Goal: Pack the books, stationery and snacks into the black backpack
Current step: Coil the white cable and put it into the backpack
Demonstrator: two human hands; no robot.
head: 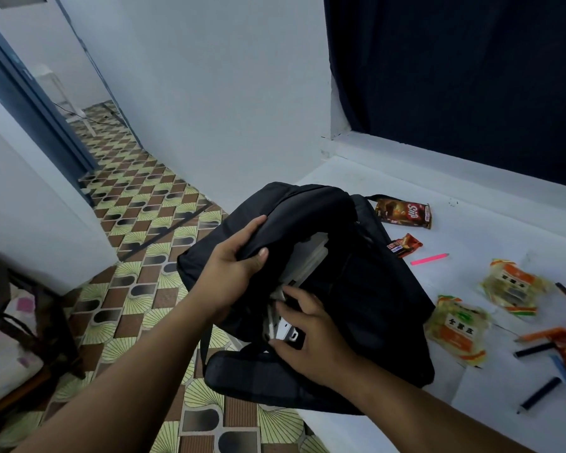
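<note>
The black backpack (366,289) sat at the left edge of the white ledge (471,197), mouth open, white books (311,259) showing inside. The left hand (239,256) gripped the upper flap, thumb curled under it. The right hand (311,331) pressed spread, straightish fingers on the books, holding nothing. Out toward the right edge lay a Sip snack pack (404,213), a pink highlighter (429,258) and two noodle packets (458,328).
</note>
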